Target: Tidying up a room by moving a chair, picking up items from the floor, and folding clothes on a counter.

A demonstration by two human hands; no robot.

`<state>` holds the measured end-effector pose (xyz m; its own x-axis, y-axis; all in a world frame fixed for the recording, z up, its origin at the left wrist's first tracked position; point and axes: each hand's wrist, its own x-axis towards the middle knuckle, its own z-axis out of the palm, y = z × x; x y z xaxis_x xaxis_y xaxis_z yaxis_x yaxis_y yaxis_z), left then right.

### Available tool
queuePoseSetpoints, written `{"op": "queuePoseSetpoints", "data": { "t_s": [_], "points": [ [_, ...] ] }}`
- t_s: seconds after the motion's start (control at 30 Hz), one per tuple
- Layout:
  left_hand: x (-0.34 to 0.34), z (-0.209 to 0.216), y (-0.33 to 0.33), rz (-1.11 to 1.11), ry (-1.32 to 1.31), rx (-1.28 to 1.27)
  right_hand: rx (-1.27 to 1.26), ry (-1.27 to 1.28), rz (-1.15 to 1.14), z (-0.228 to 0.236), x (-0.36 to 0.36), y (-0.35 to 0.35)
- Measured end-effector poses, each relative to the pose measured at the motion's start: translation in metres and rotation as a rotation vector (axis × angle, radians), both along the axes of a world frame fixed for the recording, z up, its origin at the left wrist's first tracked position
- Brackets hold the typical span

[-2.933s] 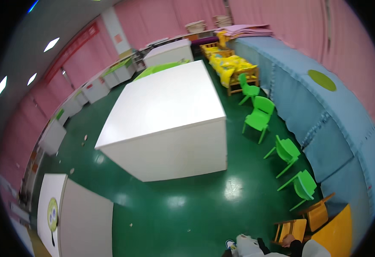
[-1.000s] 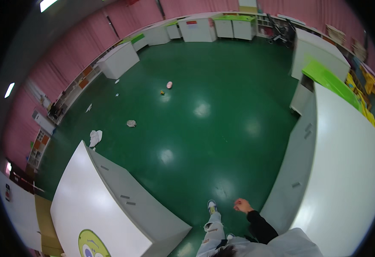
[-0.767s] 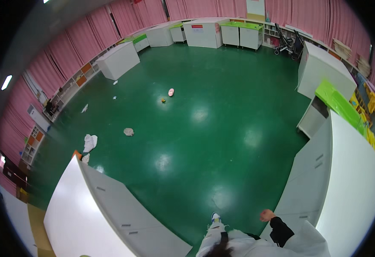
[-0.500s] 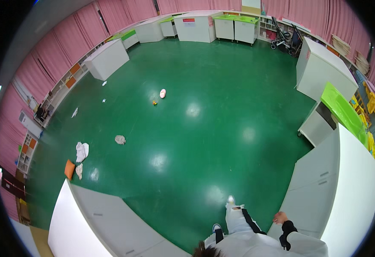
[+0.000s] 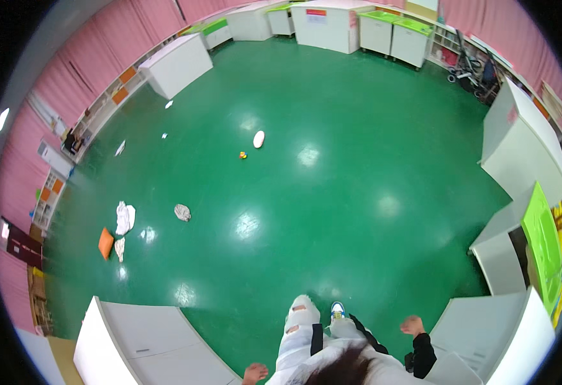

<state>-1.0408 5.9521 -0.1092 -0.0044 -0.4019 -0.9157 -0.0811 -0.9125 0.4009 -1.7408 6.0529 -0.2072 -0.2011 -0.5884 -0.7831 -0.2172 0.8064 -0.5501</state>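
Observation:
I am standing on a shiny green floor [image 5: 332, 212] between white cabinets. My left hand [image 5: 254, 372] hangs low at the bottom edge, fingers loosely apart, holding nothing. My right hand [image 5: 413, 325] swings out beside my hip in a dark sleeve, also holding nothing. My pale torn trousers [image 5: 297, 321] and a white and blue shoe [image 5: 337, 310] show below me. The nearest thing to my left hand is a white cabinet [image 5: 140, 340]; another white cabinet [image 5: 492, 327] stands next to my right hand.
Litter lies on the floor to the left: a grey crumpled cloth [image 5: 182, 212], white cloths [image 5: 124, 218], an orange item [image 5: 105, 243], a white oval object [image 5: 258, 138] and a small yellow toy [image 5: 243, 154]. White cabinets ring the room; a pushchair [image 5: 470, 64] stands far right.
My view has swung from a white table and green chairs across to the open floor. I have walked forward between the cabinets, legs and both hands swinging.

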Motion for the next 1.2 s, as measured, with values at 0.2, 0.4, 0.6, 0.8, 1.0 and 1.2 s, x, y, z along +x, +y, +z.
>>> {"op": "queuePoseSetpoints", "data": {
  "t_s": [0.2,0.4,0.6,0.8,1.0,1.2],
  "points": [
    [-0.007,-0.007,-0.164,0.066,0.086,0.140,-0.135,0.014,-0.464,0.115,0.012,-0.256],
    [-0.011,-0.017,-0.387,0.124,0.282,0.016,0.086,0.044,-0.526,0.075,-0.010,-0.301],
    [-0.027,0.015,-0.582,-0.011,-0.026,-0.157,0.233,-0.121,-0.598,0.128,0.060,-0.453],
    [-0.052,0.021,-0.717,-0.014,-0.159,-0.259,-0.504,-0.158,0.510,0.045,-0.001,-0.570],
    [-0.072,0.018,-0.783,0.032,-0.100,-0.148,-0.202,-0.183,-0.089,-0.006,-0.041,-0.807],
    [-0.102,0.053,-0.885,0.104,-0.210,-0.150,-0.101,-0.323,-0.277,0.038,-0.022,-1.063]
  ]
}}
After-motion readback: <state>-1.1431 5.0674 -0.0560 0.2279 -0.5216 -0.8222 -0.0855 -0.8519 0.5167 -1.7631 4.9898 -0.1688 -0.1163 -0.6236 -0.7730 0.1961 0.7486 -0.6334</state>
